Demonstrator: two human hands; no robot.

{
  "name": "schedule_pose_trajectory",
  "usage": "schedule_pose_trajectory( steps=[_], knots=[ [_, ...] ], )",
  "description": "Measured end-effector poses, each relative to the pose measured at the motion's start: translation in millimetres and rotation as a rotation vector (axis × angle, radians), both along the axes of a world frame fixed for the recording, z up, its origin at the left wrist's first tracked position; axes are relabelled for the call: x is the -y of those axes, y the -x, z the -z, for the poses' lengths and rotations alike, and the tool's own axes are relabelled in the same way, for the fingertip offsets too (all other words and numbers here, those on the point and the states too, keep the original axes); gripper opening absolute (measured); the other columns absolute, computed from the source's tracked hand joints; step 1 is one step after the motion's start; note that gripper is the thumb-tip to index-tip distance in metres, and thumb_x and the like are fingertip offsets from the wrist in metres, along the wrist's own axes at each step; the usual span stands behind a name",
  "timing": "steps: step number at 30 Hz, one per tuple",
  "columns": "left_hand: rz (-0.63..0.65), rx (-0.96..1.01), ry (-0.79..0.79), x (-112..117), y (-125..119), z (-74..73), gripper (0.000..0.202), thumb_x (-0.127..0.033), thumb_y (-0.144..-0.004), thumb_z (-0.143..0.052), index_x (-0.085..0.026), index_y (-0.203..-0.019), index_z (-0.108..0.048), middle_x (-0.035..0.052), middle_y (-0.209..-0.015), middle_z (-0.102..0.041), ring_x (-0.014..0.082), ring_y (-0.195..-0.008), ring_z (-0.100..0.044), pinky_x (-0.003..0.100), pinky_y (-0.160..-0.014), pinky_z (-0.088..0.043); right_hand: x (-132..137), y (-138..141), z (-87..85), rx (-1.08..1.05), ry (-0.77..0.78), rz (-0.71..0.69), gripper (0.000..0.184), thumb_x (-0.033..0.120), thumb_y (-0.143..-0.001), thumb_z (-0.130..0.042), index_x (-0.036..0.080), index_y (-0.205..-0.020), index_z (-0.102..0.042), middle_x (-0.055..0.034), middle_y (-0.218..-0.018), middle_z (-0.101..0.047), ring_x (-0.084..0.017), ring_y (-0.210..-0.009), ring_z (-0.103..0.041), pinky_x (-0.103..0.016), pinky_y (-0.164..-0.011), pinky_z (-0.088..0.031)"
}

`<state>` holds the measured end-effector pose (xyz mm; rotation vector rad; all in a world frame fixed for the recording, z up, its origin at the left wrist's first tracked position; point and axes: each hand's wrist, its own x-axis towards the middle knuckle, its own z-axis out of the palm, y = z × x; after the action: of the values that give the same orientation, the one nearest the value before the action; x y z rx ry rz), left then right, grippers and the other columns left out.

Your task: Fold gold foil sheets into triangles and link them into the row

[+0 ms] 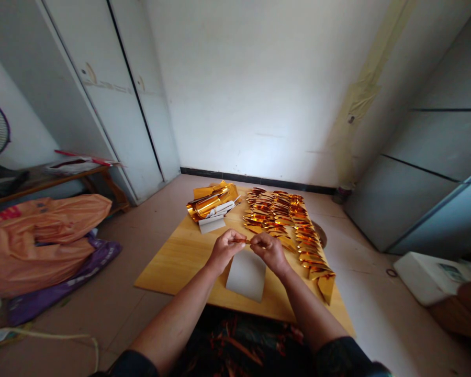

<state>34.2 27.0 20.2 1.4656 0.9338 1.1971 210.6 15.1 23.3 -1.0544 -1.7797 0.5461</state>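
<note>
The person's left hand (226,247) and right hand (270,250) pinch a thin gold strip (248,242) by the far edge of the grey sheet (246,277), likely to keep it tight. Folded gold pieces (272,209) line up right of the grey sheet, perhaps to stay neat. Loose gold paper (214,201) lies beyond it, leftward.

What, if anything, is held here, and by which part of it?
A gold strip, pinched toward opposite ends by the left grip and right grip; much of it is hidden.
</note>
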Motion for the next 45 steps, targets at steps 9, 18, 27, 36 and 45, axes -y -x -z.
schedule_pose_trajectory(
  steps=[9,18,27,36,45],
  knots=[
    [0.003,0.016,0.060,4,-3,-3.0,0.020,-0.019,-0.062,-0.065,-0.016,-0.081,-0.060,0.0038,-0.084,-0.066,0.0185,-0.082,-0.061,0.029,-0.078,-0.045,2,0,6.6,-0.177,0.223,-0.023,0.012,0.031,-0.073,-0.060,0.019,-0.071,-0.060,0.0000,-0.069,-0.060,-0.013,-0.064,-0.055,-0.024,-0.060,-0.044],
    [-0.044,0.096,0.047,1,-11,3.0,0.025,-0.009,-0.057,-0.058,-0.017,-0.080,-0.058,0.0012,-0.081,-0.065,0.0159,-0.080,-0.060,0.025,-0.074,-0.044,0,10,11.0,-0.358,0.338,0.090,0.012,0.030,-0.068,-0.059,0.019,-0.070,-0.057,0.0019,-0.058,-0.059,-0.011,-0.052,-0.051,-0.023,-0.052,-0.041],
    [-0.031,0.163,0.131,-4,-10,10.7,0.020,-0.017,-0.060,-0.063,-0.016,-0.081,-0.061,0.0029,-0.080,-0.066,0.0158,-0.077,-0.061,0.025,-0.071,-0.045,-1,10,16.9,-0.259,0.273,0.143,0.009,0.028,-0.070,-0.054,0.020,-0.069,-0.055,0.0051,-0.052,-0.052,-0.010,-0.048,-0.048,-0.021,-0.049,-0.039],
    [-0.058,0.213,0.199,-2,-14,7.5,0.020,-0.022,-0.062,-0.058,-0.017,-0.081,-0.059,0.0007,-0.075,-0.061,0.0145,-0.071,-0.059,0.024,-0.062,-0.047,2,12,16.0,0.032,0.065,0.213,0.011,0.023,-0.075,-0.048,0.020,-0.073,-0.058,0.0018,-0.062,-0.059,-0.012,-0.056,-0.051,-0.022,-0.055,-0.039],
    [-0.081,0.129,0.102,-9,-16,2.1,0.018,-0.018,-0.062,-0.055,-0.017,-0.079,-0.059,0.0003,-0.073,-0.063,0.0144,-0.071,-0.058,0.023,-0.063,-0.045,5,15,13.2,0.102,0.033,0.260,0.013,0.023,-0.077,-0.048,0.019,-0.072,-0.061,0.0005,-0.062,-0.060,-0.012,-0.055,-0.051,-0.022,-0.055,-0.039]
  ],
)
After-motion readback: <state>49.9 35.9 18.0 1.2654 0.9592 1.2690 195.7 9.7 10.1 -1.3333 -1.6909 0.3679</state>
